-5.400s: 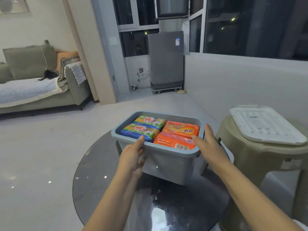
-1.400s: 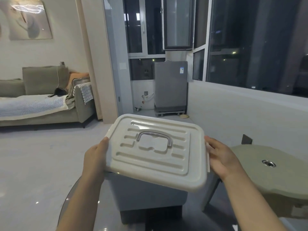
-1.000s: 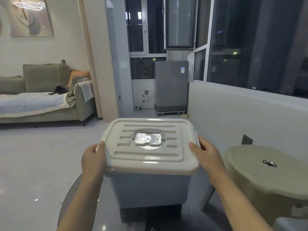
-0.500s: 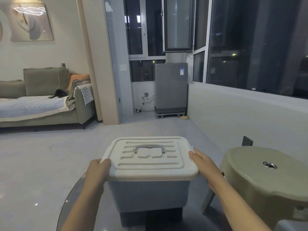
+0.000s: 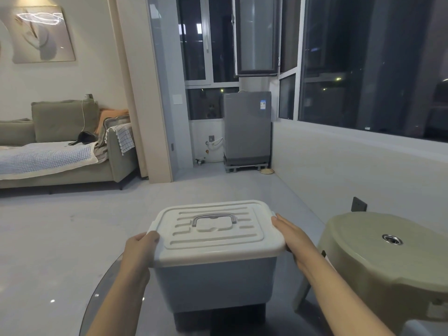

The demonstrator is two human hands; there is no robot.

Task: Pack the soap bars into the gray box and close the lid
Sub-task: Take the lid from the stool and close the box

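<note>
The gray box (image 5: 213, 282) stands on a round dark glass table (image 5: 106, 297) in front of me. A white lid (image 5: 215, 241) with a gray handle (image 5: 213, 218) lies flat on top of the box and covers it. My left hand (image 5: 141, 247) grips the lid's left edge, fingers curled over the rim. My right hand (image 5: 292, 237) presses flat against the lid's right edge. The soap bars are hidden inside the box.
An olive plastic stool (image 5: 388, 258) stands close on the right of the table. A sofa (image 5: 60, 151) lines the far left wall, and a gray washing machine (image 5: 246, 128) stands in the back corner under the windows. Open floor lies between.
The lid, held tilted above the box earlier, has come down and now sits level on the rim. Both hands stayed at its two sides. Before that the box was open with soap bars showing.
</note>
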